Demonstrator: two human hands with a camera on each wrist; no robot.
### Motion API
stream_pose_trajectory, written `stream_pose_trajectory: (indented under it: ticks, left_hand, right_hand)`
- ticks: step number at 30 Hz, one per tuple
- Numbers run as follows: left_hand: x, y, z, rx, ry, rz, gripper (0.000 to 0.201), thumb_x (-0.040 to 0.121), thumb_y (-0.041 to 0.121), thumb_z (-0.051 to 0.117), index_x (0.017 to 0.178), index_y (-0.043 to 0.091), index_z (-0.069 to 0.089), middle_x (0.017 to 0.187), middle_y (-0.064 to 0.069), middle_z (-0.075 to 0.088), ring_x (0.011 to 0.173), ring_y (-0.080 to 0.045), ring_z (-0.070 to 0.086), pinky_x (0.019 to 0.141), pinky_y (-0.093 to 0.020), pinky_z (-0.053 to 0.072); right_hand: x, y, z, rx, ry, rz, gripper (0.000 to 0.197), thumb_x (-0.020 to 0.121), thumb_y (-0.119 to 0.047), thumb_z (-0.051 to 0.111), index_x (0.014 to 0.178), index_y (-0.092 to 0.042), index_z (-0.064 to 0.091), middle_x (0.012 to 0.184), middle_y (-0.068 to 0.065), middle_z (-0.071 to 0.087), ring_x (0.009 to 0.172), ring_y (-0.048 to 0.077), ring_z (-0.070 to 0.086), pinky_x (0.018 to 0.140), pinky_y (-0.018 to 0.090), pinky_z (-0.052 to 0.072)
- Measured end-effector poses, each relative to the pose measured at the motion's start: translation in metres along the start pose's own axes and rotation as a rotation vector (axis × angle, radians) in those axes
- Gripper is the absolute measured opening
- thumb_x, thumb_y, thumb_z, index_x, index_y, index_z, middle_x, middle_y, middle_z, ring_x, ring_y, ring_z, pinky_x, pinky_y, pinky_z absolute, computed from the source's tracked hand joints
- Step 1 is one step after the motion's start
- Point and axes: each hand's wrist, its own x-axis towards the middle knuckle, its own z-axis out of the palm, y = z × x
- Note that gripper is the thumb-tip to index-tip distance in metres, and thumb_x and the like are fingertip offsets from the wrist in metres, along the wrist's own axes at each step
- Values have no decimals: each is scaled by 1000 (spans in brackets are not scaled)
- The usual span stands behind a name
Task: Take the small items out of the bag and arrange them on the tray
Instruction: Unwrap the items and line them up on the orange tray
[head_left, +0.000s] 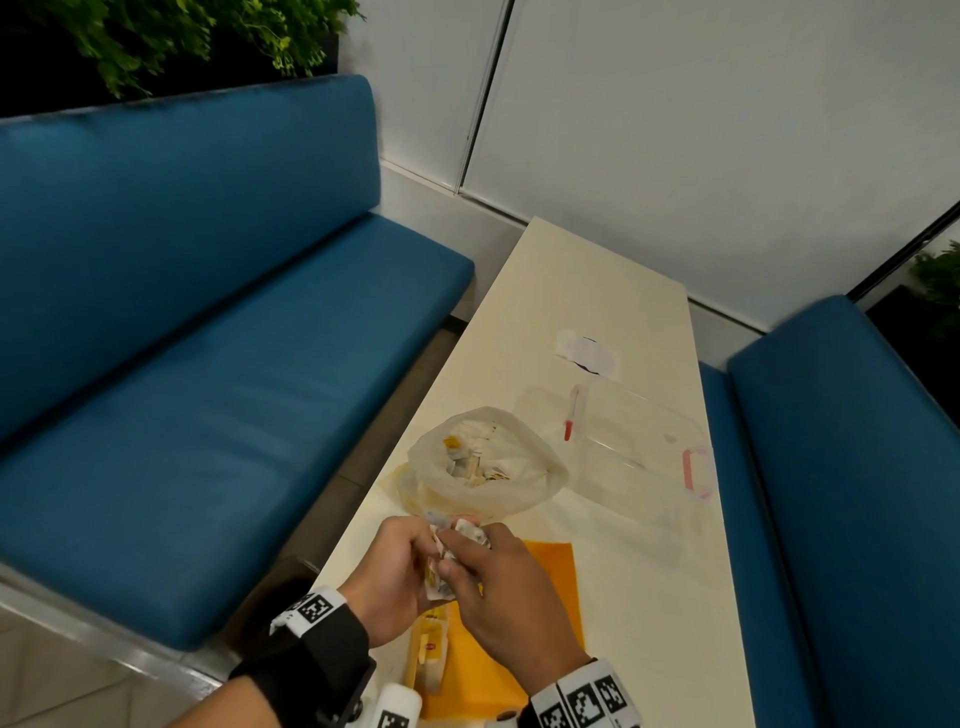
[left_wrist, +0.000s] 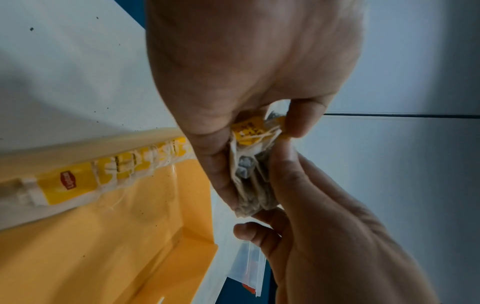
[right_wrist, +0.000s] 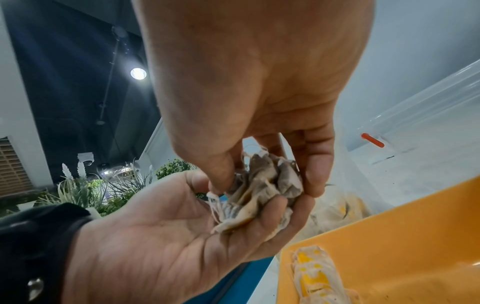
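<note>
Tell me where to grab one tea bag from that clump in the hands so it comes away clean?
Judging from the left wrist view, pinch the yellow tag at the top of the tea bag clump, coming from above with the right hand. The tag stands clear, while the left hand cups the crumpled pouches tangled in string.

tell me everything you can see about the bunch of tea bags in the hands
The bunch of tea bags is a small clump of soft, crumpled, off-white paper pouches with dark tea showing through. White strings tangle round them, and a yellow paper tag sticks out. The left hand cradles the clump on curled fingers; the right hand pinches it from above. It is held above the near edge of the orange tray, in front of the plastic bag.
</note>
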Motion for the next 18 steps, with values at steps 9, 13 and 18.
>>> stream_pose_trajectory:
  ticks: [9, 13, 18]
  left_hand:
    - [5, -3, 3, -63, 157, -33, 67, 104, 57, 32, 122, 9, 74, 122, -17, 73, 100, -28, 74, 67, -34, 59]
    - [6, -5, 2, -112, 149, -37, 63, 103, 56, 38, 121, 7, 74, 106, -16, 75, 84, -28, 74, 59, -32, 60]
    - [5, -8, -3, -195, 143, -22, 56, 98, 53, 51, 121, 6, 70, 112, -19, 68, 90, -33, 71, 81, -41, 59]
  right_hand:
    - [0, -11, 8, -80, 8, -55, 53, 95, -58, 20, 143, -44, 36, 145, -5, 44, 124, 18, 46, 103, 32, 44]
    - [-2, -16, 12, -103, 9, -14, 58, 97, -57, 19, 154, -46, 14, 144, -8, 47, 128, 16, 42, 105, 34, 37]
    - [-4, -23, 6, 31, 43, 68, 64, 96, -58, 44, 152, -43, 17, 141, -18, 45, 134, 8, 34, 110, 32, 28]
